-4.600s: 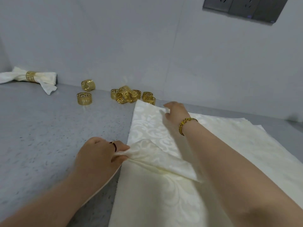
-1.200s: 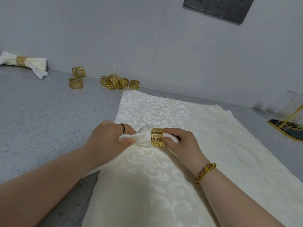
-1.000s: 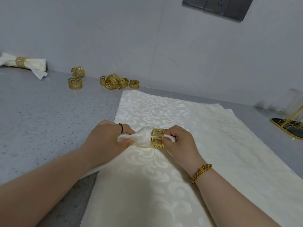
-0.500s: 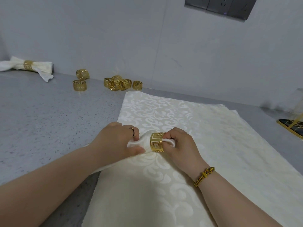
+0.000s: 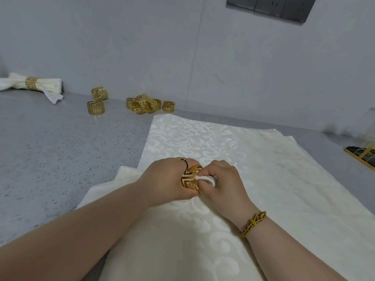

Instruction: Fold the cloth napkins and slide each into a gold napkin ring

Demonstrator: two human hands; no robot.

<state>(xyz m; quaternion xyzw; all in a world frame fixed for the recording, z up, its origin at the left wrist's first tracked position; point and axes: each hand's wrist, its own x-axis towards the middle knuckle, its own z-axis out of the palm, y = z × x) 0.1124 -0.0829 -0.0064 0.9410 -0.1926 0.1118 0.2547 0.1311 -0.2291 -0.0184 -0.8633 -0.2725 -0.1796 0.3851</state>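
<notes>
This is a plain indoor work room, perhaps a dining-service prep spot rather than a home. A stack of cream damask napkins [image 5: 223, 149] lies on a grey speckled table [image 5: 50, 159] against a bare pale wall [image 5: 142, 47]. Loose gold napkin rings [image 5: 145, 105] sit beyond the stack's far left corner, with a ringed napkin [image 5: 30, 84] farther left. A dark socket panel [image 5: 269, 5] is above the stack, and a gold wire rack [image 5: 363, 157] is to its right.

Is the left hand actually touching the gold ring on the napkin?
Touching. The head view shows the left hand gripping the gold ring, finger above and thumb below, while the right hand pinches the napkin end.
</notes>
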